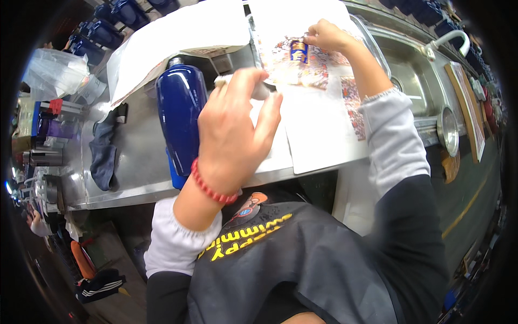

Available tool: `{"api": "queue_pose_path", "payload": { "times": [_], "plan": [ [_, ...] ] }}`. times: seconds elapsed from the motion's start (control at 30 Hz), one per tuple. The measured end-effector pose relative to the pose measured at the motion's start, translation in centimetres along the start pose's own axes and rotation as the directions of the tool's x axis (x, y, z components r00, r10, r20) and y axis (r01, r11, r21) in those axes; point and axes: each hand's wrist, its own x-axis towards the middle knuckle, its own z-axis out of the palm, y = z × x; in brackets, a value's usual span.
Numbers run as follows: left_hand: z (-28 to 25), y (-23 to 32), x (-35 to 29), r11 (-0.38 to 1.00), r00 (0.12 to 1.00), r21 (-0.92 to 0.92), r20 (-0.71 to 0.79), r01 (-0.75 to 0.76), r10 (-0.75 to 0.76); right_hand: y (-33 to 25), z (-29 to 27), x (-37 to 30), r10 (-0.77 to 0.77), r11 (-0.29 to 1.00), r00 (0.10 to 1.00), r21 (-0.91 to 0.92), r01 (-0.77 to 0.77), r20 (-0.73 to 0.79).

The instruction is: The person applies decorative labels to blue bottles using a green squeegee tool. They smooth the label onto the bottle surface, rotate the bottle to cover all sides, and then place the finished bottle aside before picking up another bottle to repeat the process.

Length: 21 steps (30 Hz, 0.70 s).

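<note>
My left hand (229, 116), with a red beaded bracelet (210, 189) at its wrist, is curled in the middle above the metal table. A small pale piece (260, 91) shows between its thumb and fingers, its kind unclear. Just left of that hand lies a glossy dark blue bottle (181, 108), neck pointing away. My right hand (328, 35) reaches to the far side, fingers closed at the edge of a small blue-and-gold decal (299, 52). Under the decal spreads a colourful patterned sheet (315, 75), over white paper (318, 129).
A large white sheet (178, 32) covers the far left of the steel table (137, 156). A dark cloth (103, 154) lies on the left. To the right are a sink (413, 70) with a white tap (453, 38) and a metal bowl (448, 131). More blue bottles (102, 32) stand far left.
</note>
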Motion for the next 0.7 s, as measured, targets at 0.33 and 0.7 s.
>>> {"api": "queue_pose_path", "payload": {
  "times": [0.33, 0.7],
  "plan": [
    [-10.7, -4.6, -8.0, 0.959, 0.986, 0.279, 0.166, -0.043, -0.004, 2.6, 4.9, 6.6, -0.014, 0.974, 0.958, -0.219, -0.051, -0.285],
    [-12.7, -7.2, -7.9, 0.956, 0.988, -0.259, -0.027, 0.137, -0.149, -2.3, -4.3, 2.5, -0.291, 0.912, 0.882, -0.386, 0.139, -0.371]
  ]
}}
